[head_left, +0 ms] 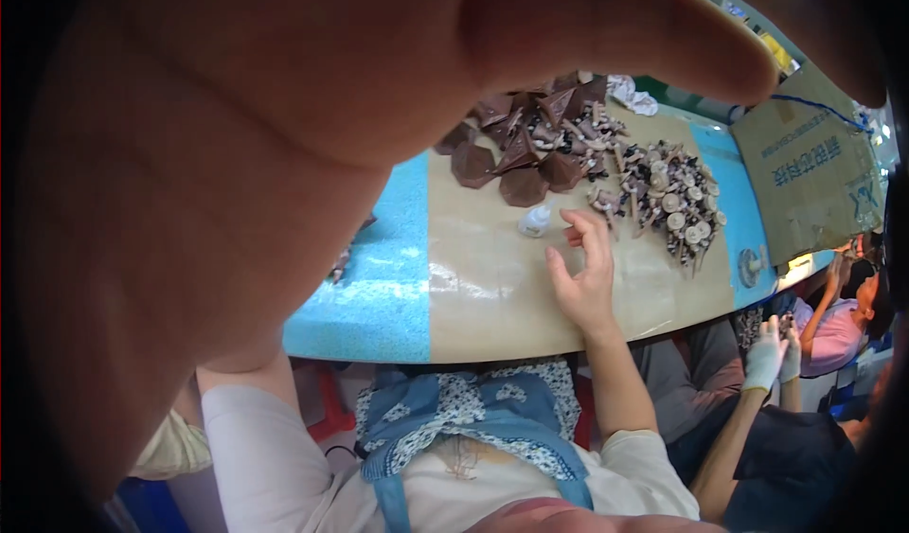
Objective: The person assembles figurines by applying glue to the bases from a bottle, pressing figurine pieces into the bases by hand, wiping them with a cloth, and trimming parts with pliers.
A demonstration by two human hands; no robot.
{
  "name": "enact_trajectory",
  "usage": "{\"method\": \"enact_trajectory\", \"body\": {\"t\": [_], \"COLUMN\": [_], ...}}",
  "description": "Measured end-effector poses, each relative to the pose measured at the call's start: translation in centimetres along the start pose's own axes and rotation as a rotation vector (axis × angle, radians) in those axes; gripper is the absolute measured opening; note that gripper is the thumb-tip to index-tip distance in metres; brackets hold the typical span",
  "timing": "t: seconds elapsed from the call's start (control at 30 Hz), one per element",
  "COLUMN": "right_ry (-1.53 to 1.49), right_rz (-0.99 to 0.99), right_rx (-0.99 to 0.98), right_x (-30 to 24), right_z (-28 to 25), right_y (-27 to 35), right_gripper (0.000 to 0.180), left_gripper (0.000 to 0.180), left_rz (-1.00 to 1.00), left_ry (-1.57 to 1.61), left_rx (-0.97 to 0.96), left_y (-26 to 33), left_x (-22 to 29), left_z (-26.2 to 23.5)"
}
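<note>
My left hand is raised very close to the view and covers its upper left. Two of its stretched digits show, apart from each other, and nothing is seen in them; the other fingers are out of view. My right hand is over the table's near half, open, its fingers loosely bent and the thumb apart. Just left of its fingertips stands a small white bottle, not visibly touched. Beyond lies a pile of brown faceted pieces. To the right is a heap of small beige and black parts, with round discs among them.
The table is tan with blue bands. A cardboard box stands at its right end, near a clear round object. Crumpled white paper lies at the back. Close on my right sits a person with white gloves; another person is beyond.
</note>
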State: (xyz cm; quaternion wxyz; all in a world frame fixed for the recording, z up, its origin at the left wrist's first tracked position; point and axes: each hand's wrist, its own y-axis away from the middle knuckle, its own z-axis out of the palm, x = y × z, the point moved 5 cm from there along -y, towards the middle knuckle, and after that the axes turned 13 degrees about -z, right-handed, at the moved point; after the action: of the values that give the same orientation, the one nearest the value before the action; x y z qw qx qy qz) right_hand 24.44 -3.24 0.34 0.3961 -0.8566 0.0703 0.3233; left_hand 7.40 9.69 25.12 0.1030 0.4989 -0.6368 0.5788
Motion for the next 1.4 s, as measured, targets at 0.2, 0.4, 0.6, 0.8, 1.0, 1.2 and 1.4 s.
{"method": "enact_trajectory", "body": {"t": [0.2,0.4,0.6,0.8,1.0,1.2,1.4], "right_ry": [-0.008,-0.137,-0.169,-0.078,-0.408,-0.578,-0.787], "right_rz": [-0.007,0.079,0.022,-0.016,0.2,0.25,0.304], "right_rx": [-0.085,-0.122,-0.125,-0.102,0.051,0.049,0.169], "right_x": [0.2,0.6,0.7,1.3,1.8,0.1,-1.0], "right_z": [0.5,1.8,2.7,2.3,0.8,-0.3,-1.3], "right_y": [-0.9,-2.0,-1.5,-1.0,0.5,1.2,3.8], "right_gripper": [0.048,0.045,0.038,0.026,0.025,0.03,0.034], "left_gripper": [0.074,0.048,0.063,0.059,0.035,0.039,0.04], "left_rz": [-0.179,-0.948,-1.185,-1.283,-0.829,-0.861,-0.711], "left_ry": [0.11,-0.894,-1.116,-1.161,-1.136,-1.039,-0.785], "left_rx": [-0.109,0.097,-0.194,-0.135,-0.034,-0.036,-0.034], "left_y": [-0.8,1.1,3.3,4.8,7.1,11.2,11.6], "left_x": [-3.5,-23.7,-32.2,-29.8,-23.9,-22.4,-16.2], "left_z": [-5.2,-11.7,-12.5,-8.8,-2.6,1.4,5.8]}}
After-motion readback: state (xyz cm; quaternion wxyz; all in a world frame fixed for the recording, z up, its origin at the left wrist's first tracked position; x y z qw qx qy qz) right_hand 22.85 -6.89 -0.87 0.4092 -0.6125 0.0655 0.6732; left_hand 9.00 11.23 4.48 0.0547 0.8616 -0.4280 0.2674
